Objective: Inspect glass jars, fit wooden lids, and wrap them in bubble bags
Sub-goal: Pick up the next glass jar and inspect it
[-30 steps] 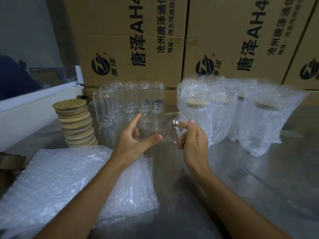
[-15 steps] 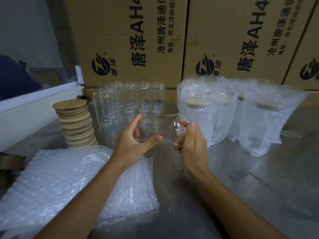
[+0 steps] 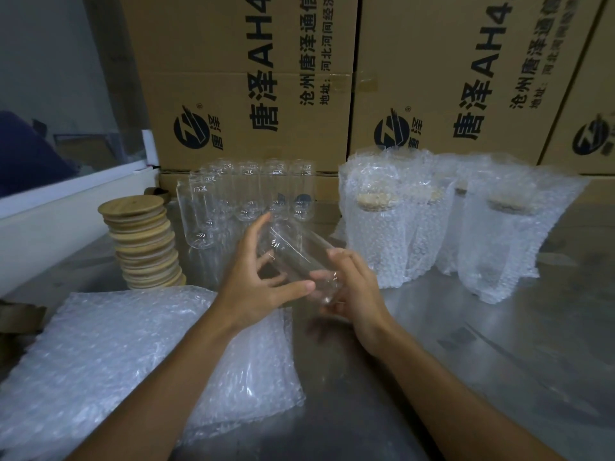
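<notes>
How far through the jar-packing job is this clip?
Done: several lidded jars in bubble bags stand at right. In hand: both hands, left and right, hold one bare glass jar, no lid. Left: the unwrapped jars behind, with wooden lids and flat bubble bags waiting.

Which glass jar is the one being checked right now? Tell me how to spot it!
Find the big cardboard boxes at the back, then the row of empty jars standing before them. Nearer, the jar lies tilted in the air between the left hand and right hand; the others stand upright.
</notes>
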{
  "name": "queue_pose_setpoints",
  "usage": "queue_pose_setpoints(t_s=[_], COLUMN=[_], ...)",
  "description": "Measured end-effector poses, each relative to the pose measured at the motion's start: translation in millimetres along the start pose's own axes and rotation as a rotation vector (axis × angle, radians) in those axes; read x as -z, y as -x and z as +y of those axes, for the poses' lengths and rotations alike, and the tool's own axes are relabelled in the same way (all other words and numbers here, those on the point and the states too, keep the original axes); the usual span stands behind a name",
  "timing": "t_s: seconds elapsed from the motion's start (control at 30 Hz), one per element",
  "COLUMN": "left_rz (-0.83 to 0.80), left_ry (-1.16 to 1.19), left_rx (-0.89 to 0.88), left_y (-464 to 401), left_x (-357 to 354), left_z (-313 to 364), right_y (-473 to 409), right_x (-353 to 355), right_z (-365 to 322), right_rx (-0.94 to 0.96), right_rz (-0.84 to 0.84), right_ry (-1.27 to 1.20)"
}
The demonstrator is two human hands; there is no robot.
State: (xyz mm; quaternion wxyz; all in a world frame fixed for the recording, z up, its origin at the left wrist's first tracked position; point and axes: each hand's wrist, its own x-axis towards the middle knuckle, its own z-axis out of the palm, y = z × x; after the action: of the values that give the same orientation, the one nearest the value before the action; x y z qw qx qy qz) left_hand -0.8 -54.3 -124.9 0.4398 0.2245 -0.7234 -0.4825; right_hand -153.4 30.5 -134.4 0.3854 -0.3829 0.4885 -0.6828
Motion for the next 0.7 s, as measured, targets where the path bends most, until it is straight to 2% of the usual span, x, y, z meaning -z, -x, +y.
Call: queue_pose_setpoints(t_s=[0.1,0.33,0.5,0.7], left_rz=[0.043,0.136,0.073,0.088], left_ry=[0.151,0.442,0.34,0.19], left_rx=[0.033,0.148,0.113,0.059], left_y=[-3.4,-8.7,-6.2,-3.5], left_x=[-0.1,2.4,-3.2,-9.1], left_z=[0.3,13.2,20.8,24.8], right_y=[1.3,9.7,8.7,6.0], right_x=[-4.1,-16.2,-16.2,-14.6], right_z=[1.3,9.7,6.5,-4.0], right_rx=[0.129,0.464,0.582,0.597], right_rz=[-0.013,-0.054,-0.027,-0.029], right_ry=[0.081,0.499,0.649,0.526])
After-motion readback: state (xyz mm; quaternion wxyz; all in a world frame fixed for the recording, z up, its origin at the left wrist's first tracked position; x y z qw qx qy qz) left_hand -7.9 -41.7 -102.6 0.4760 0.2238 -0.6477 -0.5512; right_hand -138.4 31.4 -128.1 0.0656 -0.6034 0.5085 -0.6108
